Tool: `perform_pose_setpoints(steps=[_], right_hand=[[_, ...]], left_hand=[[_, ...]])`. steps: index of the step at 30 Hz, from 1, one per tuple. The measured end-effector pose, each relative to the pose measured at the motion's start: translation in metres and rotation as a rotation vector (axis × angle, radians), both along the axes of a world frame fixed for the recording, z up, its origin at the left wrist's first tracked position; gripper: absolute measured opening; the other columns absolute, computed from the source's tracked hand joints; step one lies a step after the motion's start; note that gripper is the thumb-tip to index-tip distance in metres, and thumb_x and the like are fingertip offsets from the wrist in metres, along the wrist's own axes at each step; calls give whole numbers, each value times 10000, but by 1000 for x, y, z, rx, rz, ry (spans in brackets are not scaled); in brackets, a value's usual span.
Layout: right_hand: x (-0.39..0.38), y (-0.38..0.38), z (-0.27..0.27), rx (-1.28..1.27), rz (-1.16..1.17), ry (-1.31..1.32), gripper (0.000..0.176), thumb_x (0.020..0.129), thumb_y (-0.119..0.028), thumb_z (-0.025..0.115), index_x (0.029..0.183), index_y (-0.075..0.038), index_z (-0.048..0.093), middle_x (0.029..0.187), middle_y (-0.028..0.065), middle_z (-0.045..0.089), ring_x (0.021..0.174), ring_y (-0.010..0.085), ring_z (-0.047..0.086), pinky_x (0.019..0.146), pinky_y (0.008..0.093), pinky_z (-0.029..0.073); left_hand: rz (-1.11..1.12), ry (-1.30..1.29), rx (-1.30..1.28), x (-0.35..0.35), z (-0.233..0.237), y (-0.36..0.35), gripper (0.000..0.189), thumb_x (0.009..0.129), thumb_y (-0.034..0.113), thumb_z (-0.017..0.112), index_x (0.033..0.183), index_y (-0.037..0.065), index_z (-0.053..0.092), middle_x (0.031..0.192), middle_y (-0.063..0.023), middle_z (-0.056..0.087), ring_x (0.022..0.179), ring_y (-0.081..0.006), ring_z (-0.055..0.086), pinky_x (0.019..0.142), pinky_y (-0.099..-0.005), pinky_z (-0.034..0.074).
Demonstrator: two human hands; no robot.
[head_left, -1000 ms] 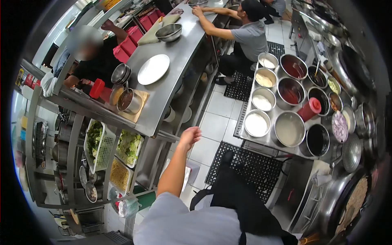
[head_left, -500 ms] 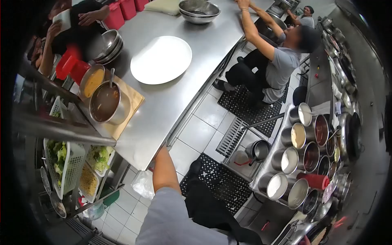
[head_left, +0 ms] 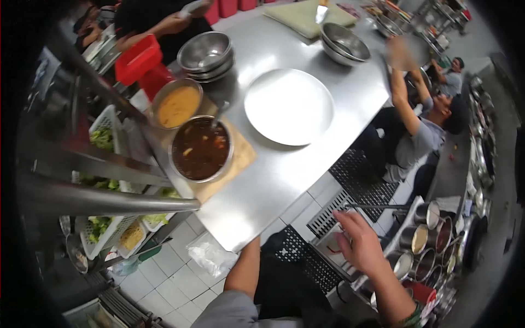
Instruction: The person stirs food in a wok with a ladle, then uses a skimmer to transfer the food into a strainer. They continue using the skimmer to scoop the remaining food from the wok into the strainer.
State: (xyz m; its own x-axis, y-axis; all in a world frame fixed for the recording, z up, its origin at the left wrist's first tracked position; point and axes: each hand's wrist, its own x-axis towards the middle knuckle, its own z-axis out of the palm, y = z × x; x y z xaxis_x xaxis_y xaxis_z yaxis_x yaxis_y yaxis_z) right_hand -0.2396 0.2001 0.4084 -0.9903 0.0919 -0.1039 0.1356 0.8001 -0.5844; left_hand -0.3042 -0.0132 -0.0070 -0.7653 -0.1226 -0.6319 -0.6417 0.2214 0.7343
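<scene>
My right hand (head_left: pixel 358 243) is raised over the floor right of the steel table (head_left: pixel 257 199), fingers apart and nothing in it. Of my left arm only the forearm shows; it reaches under the table's near corner, and the hand is hidden there. A clear plastic bag (head_left: pixel 210 255) hangs beside that forearm. On the table lies an empty white plate (head_left: pixel 289 107). To its left, a pot of dark brown soup (head_left: pixel 200 149) with a ladle stands on a wooden board (head_left: pixel 240 154), next to a pot of orange sauce (head_left: pixel 178 106).
Stacked metal bowls (head_left: pixel 205 53) and a red container (head_left: pixel 138 59) stand at the back left. A co-worker (head_left: pixel 418 136) crouches by the table's right side. Sauce pots (head_left: pixel 420 239) line the right counter. A metal rail (head_left: pixel 126 204) crosses the left, above vegetable baskets (head_left: pixel 101 236).
The view has turned, shifting the table and plate rightward in the picture. My right hand has come into view, raised with spread fingers. My left forearm still reaches under the table corner.
</scene>
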Motion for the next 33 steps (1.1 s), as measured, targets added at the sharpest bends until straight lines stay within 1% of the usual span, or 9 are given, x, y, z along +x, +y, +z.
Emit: perform_pose_setpoints(steps=[7,8,10,17,22,25,27,29,33], right_hand=[[-144,-25,-68,288,-6,368,446,882,-227,691,1296,-89,600,1246,142,637,1032,337,642,851,427,549],[-156,-23,-74,316,-8,297,414,890,-253,679,1261,-83,613,1231,136,640,1019,333,643,843,429,551],[-175,-11,-91,370,-15,153,368,904,-306,655,1189,-73,638,1201,123,645,991,327,645,826,433,554],[-196,27,-106,439,-1,112,326,914,-364,643,951,-47,707,1042,116,681,945,334,665,786,454,556],[-205,74,-89,294,-11,160,318,904,-323,672,1135,-107,699,1217,165,648,1064,361,653,880,451,541],[-164,79,-78,233,-109,256,531,889,-300,711,1388,-168,583,1447,210,521,1196,383,604,977,441,511],[-121,74,-64,202,-139,442,515,879,-267,737,1352,-116,598,1340,221,589,1157,388,617,955,438,516],[-55,61,-21,-83,-173,270,460,851,-162,762,1280,-59,633,1030,212,662,908,359,660,810,406,533],[104,39,46,-199,-183,-50,458,877,-180,741,1312,-91,630,987,148,679,840,299,680,769,363,539]], left_hand=[[-406,-34,189,122,136,-52,310,999,322,603,873,38,596,699,-35,554,672,-110,514,605,-318,439],[-393,-121,256,126,179,-56,280,1009,284,604,834,70,557,752,30,485,709,-69,461,608,-262,422],[-362,-57,383,155,181,-72,303,1001,297,620,826,56,561,689,21,461,656,-76,421,572,-277,371],[-154,17,383,95,340,-72,231,995,192,643,814,83,550,732,59,484,682,-48,437,605,-230,394],[135,237,541,28,337,-29,229,1001,195,640,826,94,533,764,48,474,702,-48,424,638,-218,399],[183,271,572,-25,336,4,230,1008,196,629,840,92,511,797,33,489,719,-67,443,688,-228,428],[296,367,666,-60,327,34,217,1010,197,624,864,86,508,833,11,523,746,-81,477,684,-233,429],[427,404,731,-97,322,59,205,1002,210,637,907,80,511,851,-9,551,763,-96,507,691,-251,437],[560,434,702,-163,296,85,251,979,267,664,1007,59,527,1000,-44,574,905,-153,542,859,-324,471]])
